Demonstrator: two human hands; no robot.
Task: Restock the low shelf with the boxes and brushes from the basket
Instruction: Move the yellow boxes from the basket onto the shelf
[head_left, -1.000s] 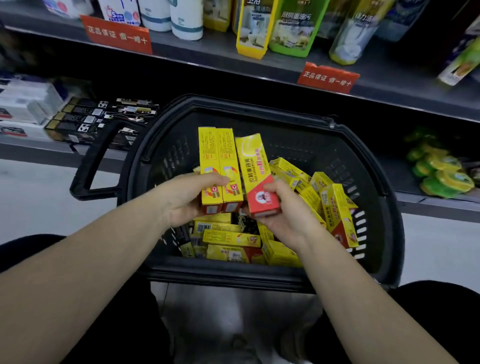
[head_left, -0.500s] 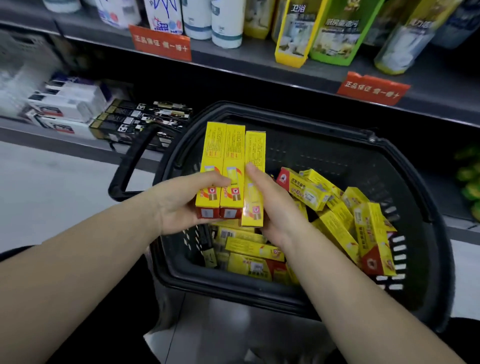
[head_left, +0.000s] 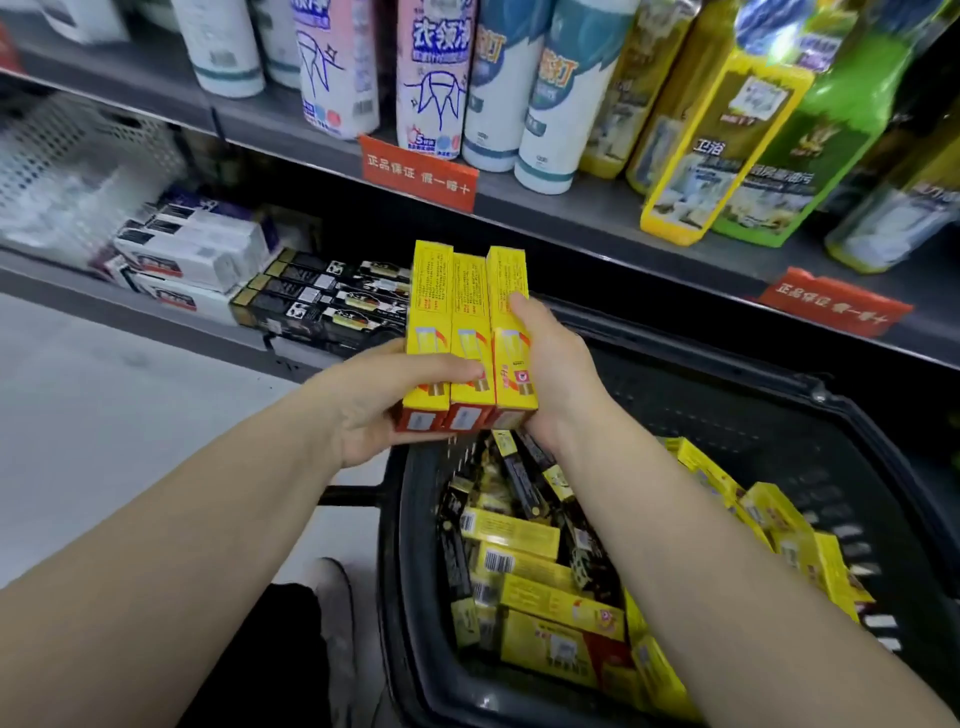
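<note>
Half a second ago we held the three yellow cardboard boxes (head_left: 462, 322) over the middle of the black plastic basket (head_left: 400, 571). Now they are above its rim at 11 o'clock, in front of the low grey shelf (head_left: 156, 322), and the basket sits lower in view, at 5 o'clock. The third box, then a little lower than the others, is now flush with them.

The boxes lie side by side, faces touching, long axes running 6 to 12 o'clock. Their red ends point at us and their far ends at 12. They are slim, sharp-edged cartons with glossy print.

Our left hand (head_left: 374, 400) grasps them from 9 o'clock, thumb across the two left faces. Our right hand (head_left: 550, 364) clasps the right box from 3 o'clock.

On the low shelf, at 10 o'clock, flat black cartons (head_left: 332, 301) lie stacked beside white ones (head_left: 192, 260). In the basket, more yellow cartons (head_left: 545, 597) lie jumbled with dark narrow packs (head_left: 519, 483).
</note>
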